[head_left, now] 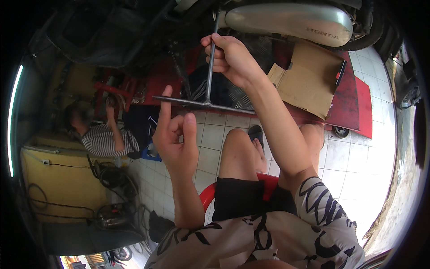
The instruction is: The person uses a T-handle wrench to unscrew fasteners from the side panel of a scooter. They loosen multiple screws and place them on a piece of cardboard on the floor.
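A long metal T-handle wrench [209, 85] reaches up toward the motorcycle's silver muffler [277, 22], its crossbar nearest me. My right hand [230, 58] is closed around the upper part of the shaft, thumb and fingers wrapped on it. The wrench's far tip sits by the muffler's left end; what it meets there is too dark to make out. My left hand [177, 139] is at the left end of the crossbar, index finger stretched up against the bar. Its thumb stands apart and the other fingers are loosely bent, with nothing in them.
An opened cardboard box [309, 80] lies on the red lift platform [365, 105] to the right. I sit on a red plastic seat [207, 197] over white tiles. At left, another person in a striped shirt [107, 140] works near cables and hoses [112, 179].
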Action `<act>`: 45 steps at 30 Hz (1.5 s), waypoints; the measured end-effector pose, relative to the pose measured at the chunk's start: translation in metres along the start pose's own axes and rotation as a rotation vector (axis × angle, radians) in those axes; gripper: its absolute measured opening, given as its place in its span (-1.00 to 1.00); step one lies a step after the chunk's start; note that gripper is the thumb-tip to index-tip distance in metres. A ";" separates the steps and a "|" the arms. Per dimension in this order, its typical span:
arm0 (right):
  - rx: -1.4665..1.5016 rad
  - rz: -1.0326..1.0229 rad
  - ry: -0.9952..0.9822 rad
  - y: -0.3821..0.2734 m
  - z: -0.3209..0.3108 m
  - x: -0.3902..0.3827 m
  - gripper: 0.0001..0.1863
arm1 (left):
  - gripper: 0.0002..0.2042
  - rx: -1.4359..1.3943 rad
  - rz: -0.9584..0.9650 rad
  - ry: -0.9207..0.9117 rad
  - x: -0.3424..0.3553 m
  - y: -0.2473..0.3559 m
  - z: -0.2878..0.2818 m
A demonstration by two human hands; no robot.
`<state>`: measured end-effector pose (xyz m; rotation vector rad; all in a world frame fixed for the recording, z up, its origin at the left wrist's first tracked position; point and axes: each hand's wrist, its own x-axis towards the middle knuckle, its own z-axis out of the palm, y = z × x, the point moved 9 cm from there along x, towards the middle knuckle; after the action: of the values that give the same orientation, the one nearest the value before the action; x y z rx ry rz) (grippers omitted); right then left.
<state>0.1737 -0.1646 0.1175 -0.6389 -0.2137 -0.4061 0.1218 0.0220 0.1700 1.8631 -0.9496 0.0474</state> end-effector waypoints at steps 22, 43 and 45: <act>-0.072 -0.024 0.044 -0.004 -0.003 0.003 -0.68 | -0.49 0.208 -0.295 -0.328 -0.015 -0.033 0.046; -0.118 -0.047 0.106 -0.007 -0.005 0.006 -0.60 | -0.70 -0.142 -0.221 -0.011 0.003 -0.014 0.010; -0.132 -0.039 0.090 -0.006 -0.002 0.004 -0.60 | -0.72 -0.124 -0.160 0.083 0.014 -0.001 0.002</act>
<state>0.1749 -0.1710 0.1203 -0.7452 -0.1146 -0.4882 0.1314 0.0131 0.1739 1.8018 -0.7283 -0.0298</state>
